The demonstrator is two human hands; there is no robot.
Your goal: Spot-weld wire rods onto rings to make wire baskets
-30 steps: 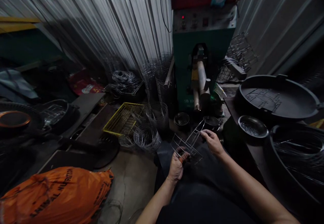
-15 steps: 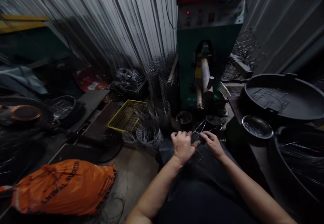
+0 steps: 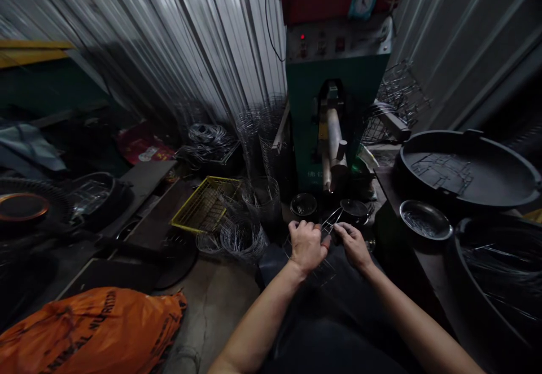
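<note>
Over my lap, my left hand is closed around a bent wire frame, with thin wires jutting out above and below the fingers. My right hand pinches at the frame's right side, thumb and fingertips pressed together. Whether it holds a separate small wire piece as well is too dark to make out. Just ahead of the hands stands a green machine with two thick metal electrode arms, their ends pointing toward me. Two small round dishes, a left one and a right one, sit below the arms.
On the right, a large black pan holds wire pieces, beside a metal bowl of short wires and a dark tub. Leftward are a yellow basket, rolled wire mesh, a fan and an orange sack.
The camera view has shifted, so the surroundings appear lower and farther left. Both hands keep their hold on the wire frame, which has tilted slightly.
</note>
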